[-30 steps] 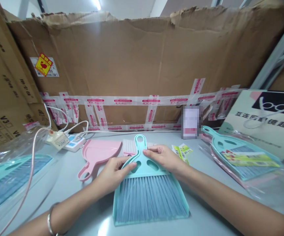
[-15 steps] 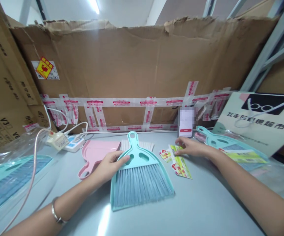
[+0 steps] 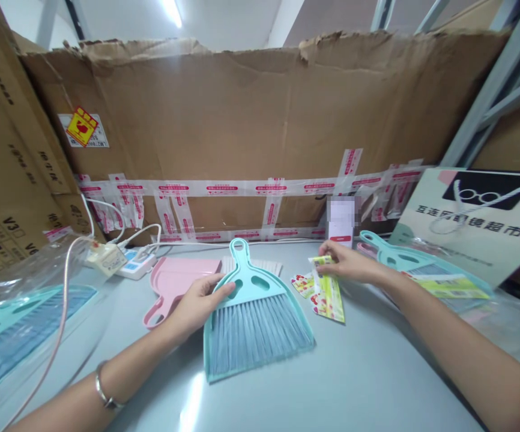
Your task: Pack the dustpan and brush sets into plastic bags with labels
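My left hand (image 3: 203, 301) grips the left edge of a turquoise dustpan (image 3: 209, 360), thumb on top. A matching hand brush (image 3: 257, 324) with blue-grey bristles lies nested in that dustpan, handles together. My right hand (image 3: 338, 261) pinches the upper end of a yellow-green printed card (image 3: 331, 297) with red pictures, tilted a little off the table. Beside it lies a smaller card (image 3: 302, 284) of similar print. Behind the turquoise set sit a pink dustpan (image 3: 183, 277) and a pale-bristled brush (image 3: 269, 266), partly hidden.
A phone (image 3: 340, 222) leans at the back. Another turquoise brush set (image 3: 422, 264) lies right, before a paper bag (image 3: 471, 222). A bagged set (image 3: 21, 324), a power strip (image 3: 136, 264) and a loose cable (image 3: 64, 300) are left. A large carton (image 3: 242, 120) closes the back.
My right hand has drawn the card slightly up and to the left. The turquoise dustpan and brush have turned and shifted a little to the left under my left hand.
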Motion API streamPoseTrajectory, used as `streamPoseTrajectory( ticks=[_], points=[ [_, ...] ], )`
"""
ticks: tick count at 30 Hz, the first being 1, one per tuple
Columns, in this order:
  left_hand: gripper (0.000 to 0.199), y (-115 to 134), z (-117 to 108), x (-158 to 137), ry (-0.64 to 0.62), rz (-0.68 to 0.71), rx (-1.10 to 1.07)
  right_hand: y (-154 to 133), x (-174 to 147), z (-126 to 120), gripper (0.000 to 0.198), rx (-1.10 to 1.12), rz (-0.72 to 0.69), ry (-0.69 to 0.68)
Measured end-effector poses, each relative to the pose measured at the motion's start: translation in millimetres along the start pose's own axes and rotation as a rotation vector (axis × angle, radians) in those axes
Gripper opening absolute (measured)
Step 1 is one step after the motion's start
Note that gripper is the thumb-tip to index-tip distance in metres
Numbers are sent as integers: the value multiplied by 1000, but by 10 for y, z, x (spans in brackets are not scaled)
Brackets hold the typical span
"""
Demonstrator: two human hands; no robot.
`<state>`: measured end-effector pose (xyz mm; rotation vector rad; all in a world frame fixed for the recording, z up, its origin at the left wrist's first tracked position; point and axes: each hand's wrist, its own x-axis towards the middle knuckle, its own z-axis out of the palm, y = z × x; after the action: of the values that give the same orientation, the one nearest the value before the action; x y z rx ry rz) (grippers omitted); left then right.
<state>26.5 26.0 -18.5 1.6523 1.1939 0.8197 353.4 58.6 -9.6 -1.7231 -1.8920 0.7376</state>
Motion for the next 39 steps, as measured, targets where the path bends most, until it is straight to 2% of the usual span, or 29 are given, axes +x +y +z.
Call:
streamPoseTrajectory(
  ticks=[4,6,7,8,9,12,14,21,26,30,32,34,36,37,38,39],
  points=[
    [45,9,19,-20,63,-8,-118,-617,-452,4,53,681,-173,-35],
    [45,13,39,-27,82,-3,-175,-901,-688,147,55,936,-268,-144],
    [45,14,51,-30,86,0,-204,-1011,-782,255,53,995,-275,-206],
    [44,14,64,-34,89,2,-238,-1095,-854,379,52,1018,-270,-231],
    [44,15,77,-38,92,5,-277,-1152,-902,509,48,1020,-253,-191],
    [44,24,111,-56,108,12,-396,-1180,-912,847,40,996,-208,85],
    [44,35,127,-71,128,2,-448,-1125,-841,965,38,963,-199,204],
    [51,96,150,-134,94,33,-512,-998,-606,900,39,842,-184,309],
    [66,181,155,-164,129,-5,-380,-984,-589,903,38,809,-191,309],
    [66,201,153,-164,128,-2,-329,-969,-598,915,42,829,-224,310],
    [63,197,146,-153,137,-2,-345,-966,-603,909,45,873,-285,420],
    [64,195,131,-138,169,1,-380,-966,-605,902,48,913,-323,592],
    [67,196,110,-125,208,25,-418,-974,-604,904,50,971,-254,704],
    [68,197,99,-123,225,43,-433,-982,-605,909,52,1019,-188,674],
    [70,196,90,-123,234,63,-442,-994,-609,917,52,1079,-122,568],
    [70,194,85,-128,236,80,-442,-1008,-616,928,52,1143,-67,404]
  ],
)
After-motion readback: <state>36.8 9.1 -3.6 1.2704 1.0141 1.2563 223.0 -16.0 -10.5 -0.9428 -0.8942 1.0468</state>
